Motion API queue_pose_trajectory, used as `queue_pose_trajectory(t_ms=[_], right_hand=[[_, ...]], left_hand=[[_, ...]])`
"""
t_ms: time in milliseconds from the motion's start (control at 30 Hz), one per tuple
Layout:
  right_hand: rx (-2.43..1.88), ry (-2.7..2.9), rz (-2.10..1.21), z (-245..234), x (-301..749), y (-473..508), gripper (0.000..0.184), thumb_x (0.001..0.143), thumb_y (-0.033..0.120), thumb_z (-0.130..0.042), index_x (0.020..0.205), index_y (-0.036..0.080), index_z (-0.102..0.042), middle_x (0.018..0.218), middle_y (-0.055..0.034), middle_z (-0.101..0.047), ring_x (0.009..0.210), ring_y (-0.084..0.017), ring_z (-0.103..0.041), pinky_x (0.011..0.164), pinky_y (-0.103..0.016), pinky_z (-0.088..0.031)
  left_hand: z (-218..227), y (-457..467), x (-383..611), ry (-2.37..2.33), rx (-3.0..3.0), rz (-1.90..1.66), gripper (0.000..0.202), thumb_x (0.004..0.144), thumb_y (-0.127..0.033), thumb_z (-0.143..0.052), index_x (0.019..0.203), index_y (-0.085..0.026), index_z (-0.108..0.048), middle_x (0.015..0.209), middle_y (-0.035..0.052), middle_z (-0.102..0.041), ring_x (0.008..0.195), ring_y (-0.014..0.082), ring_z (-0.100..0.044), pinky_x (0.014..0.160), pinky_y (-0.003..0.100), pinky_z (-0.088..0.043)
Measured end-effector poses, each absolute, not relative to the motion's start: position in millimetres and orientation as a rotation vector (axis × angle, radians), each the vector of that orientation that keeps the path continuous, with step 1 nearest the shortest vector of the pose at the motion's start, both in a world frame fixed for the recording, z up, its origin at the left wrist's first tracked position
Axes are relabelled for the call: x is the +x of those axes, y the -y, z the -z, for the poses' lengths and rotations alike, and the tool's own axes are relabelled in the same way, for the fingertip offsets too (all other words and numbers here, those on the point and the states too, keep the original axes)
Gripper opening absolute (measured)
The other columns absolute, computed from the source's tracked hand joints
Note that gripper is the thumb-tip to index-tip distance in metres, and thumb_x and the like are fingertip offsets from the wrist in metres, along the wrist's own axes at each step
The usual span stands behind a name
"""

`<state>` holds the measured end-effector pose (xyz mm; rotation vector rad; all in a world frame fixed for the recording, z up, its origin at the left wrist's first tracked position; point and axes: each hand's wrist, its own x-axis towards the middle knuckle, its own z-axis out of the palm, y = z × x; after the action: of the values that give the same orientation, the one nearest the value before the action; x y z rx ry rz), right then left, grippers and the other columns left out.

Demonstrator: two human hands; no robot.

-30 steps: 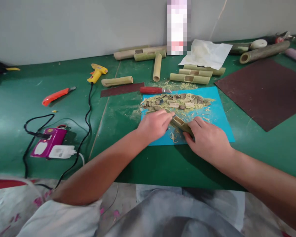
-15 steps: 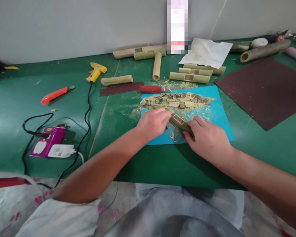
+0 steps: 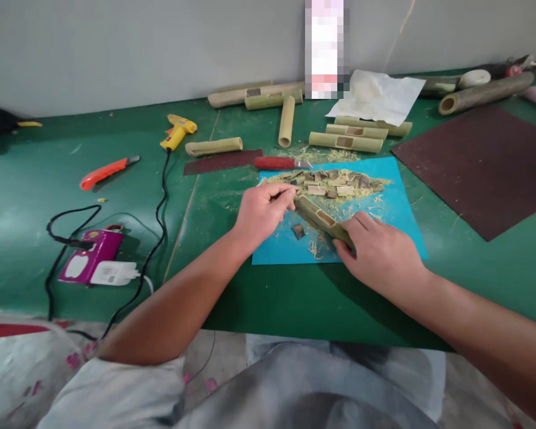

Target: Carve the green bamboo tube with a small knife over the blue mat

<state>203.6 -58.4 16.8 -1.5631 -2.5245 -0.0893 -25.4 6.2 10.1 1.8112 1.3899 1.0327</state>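
My right hand (image 3: 379, 253) grips the near end of a short green bamboo piece (image 3: 318, 215) with a rectangular cut-out, lying slanted on the blue mat (image 3: 397, 208). My left hand (image 3: 261, 210) hovers at the piece's far end with its fingers curled in a pinch; what they hold is too small to make out. A small dark chip (image 3: 298, 230) lies on the mat below that hand. A heap of bamboo chips and shavings (image 3: 328, 182) covers the mat's far part.
A red-handled knife (image 3: 279, 162) and a sandpaper strip (image 3: 221, 161) lie beyond the mat. Several bamboo tubes (image 3: 343, 141) lie further back. A yellow glue gun (image 3: 177, 131), an orange cutter (image 3: 105, 173), a purple power strip (image 3: 92, 263) sit left. A brown sheet (image 3: 482, 158) lies right.
My left hand has lifted off the bamboo piece and drawn back to the left, uncovering its far end and a small dark chip on the mat. My right hand has stayed put.
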Motion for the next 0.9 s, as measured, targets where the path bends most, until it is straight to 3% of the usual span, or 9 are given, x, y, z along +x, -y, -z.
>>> queue_pose_trajectory(t_ms=[100,233,500,600,700,900], right_hand=[[-1.558,2.513,0.079,-17.0,205.3,57.3,0.017,0.091,0.030,-0.055,0.084,0.017,-0.064,0.081,-0.0057,-0.064,0.067,-0.017,-0.056,0.057,-0.032,-0.029],[-1.565,2.507,0.052,-18.0,206.6,56.4,0.018,0.092,0.031,-0.054,0.085,0.017,-0.064,0.083,-0.0061,-0.065,0.067,-0.017,-0.055,0.057,-0.032,-0.029],[-1.531,2.473,0.114,-17.4,212.5,56.7,0.026,0.093,0.040,-0.056,0.083,0.018,-0.066,0.078,-0.0053,-0.064,0.067,-0.017,-0.056,0.057,-0.032,-0.032],[-1.465,2.384,0.116,-19.0,214.0,56.7,0.029,0.093,0.044,-0.058,0.094,0.016,-0.068,0.085,-0.0069,-0.067,0.071,-0.018,-0.060,0.057,-0.031,-0.037],[-1.353,2.251,0.065,-23.2,211.3,56.2,0.029,0.093,0.040,-0.059,0.109,0.017,-0.066,0.099,-0.0089,-0.070,0.078,-0.019,-0.065,0.060,-0.030,-0.045],[-1.217,2.090,-0.088,-28.2,202.1,53.1,0.022,0.094,0.033,-0.057,0.111,0.020,-0.064,0.105,-0.0093,-0.070,0.073,-0.015,-0.064,0.069,-0.032,-0.055]], left_hand=[[-15.9,-3.4,-21.2,-1.284,1.418,-1.014,0.021,0.092,-0.028,-0.059,0.088,-0.013,-0.073,0.061,0.0013,-0.068,0.036,0.0051,-0.045,0.038,0.019,-0.035],[-16.1,-4.8,-19.3,-1.236,1.222,-0.985,0.018,0.090,-0.027,-0.060,0.092,-0.013,-0.072,0.053,-0.0008,-0.064,0.032,0.0054,-0.043,0.033,0.018,-0.029],[-15.9,-5.1,-21.0,-1.237,1.256,-1.028,0.017,0.090,-0.028,-0.062,0.090,-0.014,-0.071,0.055,-0.0004,-0.066,0.034,0.0055,-0.047,0.034,0.018,-0.032],[-17.9,0.1,-17.2,-1.216,1.243,-1.012,0.017,0.090,-0.028,-0.061,0.094,-0.014,-0.070,0.059,0.0006,-0.069,0.035,0.0061,-0.050,0.035,0.018,-0.033],[-22.2,9.5,-9.2,-1.153,1.215,-0.977,0.016,0.091,-0.027,-0.059,0.095,-0.014,-0.066,0.065,0.0022,-0.072,0.036,0.0075,-0.055,0.035,0.018,-0.034],[-33.0,27.6,5.0,-1.089,1.328,-0.934,0.013,0.091,-0.029,-0.061,0.092,-0.016,-0.058,0.067,0.0010,-0.073,0.040,0.0095,-0.061,0.037,0.018,-0.039]])
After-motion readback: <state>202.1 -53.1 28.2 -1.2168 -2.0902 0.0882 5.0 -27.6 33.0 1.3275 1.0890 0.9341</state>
